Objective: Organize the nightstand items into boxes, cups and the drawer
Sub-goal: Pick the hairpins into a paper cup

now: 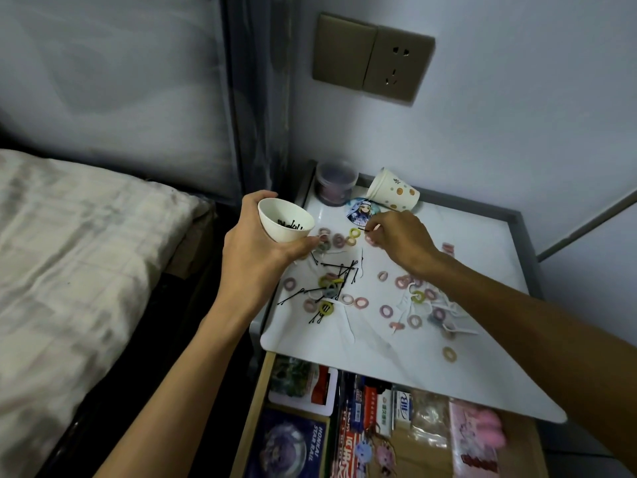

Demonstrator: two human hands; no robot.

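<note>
The left hand (255, 250) grips a white cup (284, 219) of hairpins above the nightstand (482, 243); the right hand (396, 241) pinches one hairpin (366, 229) above scattered hair ties (360, 302).

Drawer (254, 408) half hidden under tabletop (396, 367) — contents blurred.

You've got the white cup (286, 220), black pins inside, tilted at the left edge of the nightstand (482, 243); loose bobby pins (339, 274) and hair ties (361, 302) litter its middle; dotted cup (393, 192) tipped over at its back.
</note>
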